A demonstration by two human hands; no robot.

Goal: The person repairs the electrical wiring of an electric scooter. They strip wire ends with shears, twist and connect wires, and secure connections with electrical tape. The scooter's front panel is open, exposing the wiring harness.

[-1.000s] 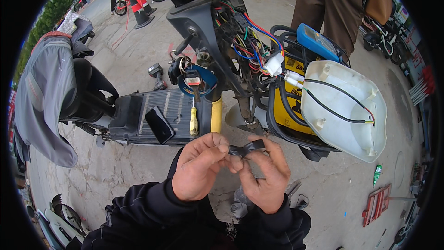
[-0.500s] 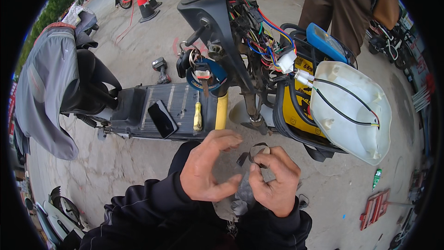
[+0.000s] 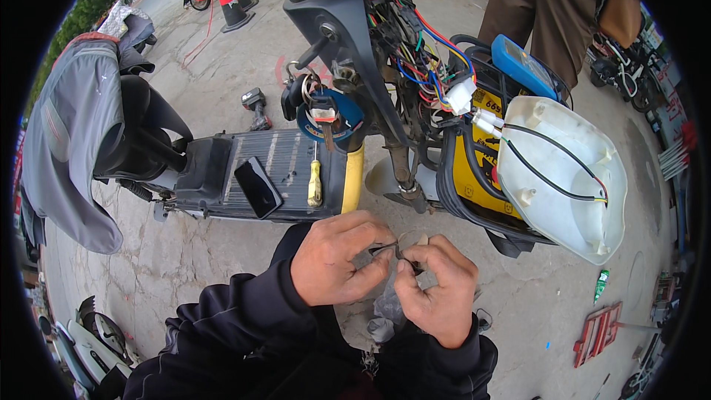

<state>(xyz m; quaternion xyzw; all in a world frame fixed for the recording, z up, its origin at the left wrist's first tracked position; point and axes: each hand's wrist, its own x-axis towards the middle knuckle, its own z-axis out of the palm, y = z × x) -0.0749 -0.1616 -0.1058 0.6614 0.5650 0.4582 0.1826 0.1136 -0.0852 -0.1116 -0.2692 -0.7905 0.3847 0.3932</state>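
In front of me, my left hand point(image 3: 342, 261) pinches one end of a thin dark strip point(image 3: 398, 250) that looks like tape. My right hand point(image 3: 440, 290) is closed on the same strip, close beside the left fingertips. Part of the strip curves up in a thin loop between the two hands; fingers cover the rest. Beyond them stands an electric scooter, its footboard point(image 3: 289, 150) bearing a yellow-handled screwdriver point(image 3: 315, 184) and a black phone point(image 3: 258, 187). Bundled coloured wires point(image 3: 429, 78) spill from its opened front.
A white plastic cover point(image 3: 566, 170) hangs by wires at the front right, beside a blue meter point(image 3: 523, 67). Keys point(image 3: 323, 112) dangle at the column. A power tool point(image 3: 256, 108) lies on the ground behind the footboard. A person in brown trousers point(image 3: 511, 7) stands at the far right.
My left hand has moved in toward the right one, and its spread fingers have closed on the loose end of the strip. My right hand has stayed nearly in place.
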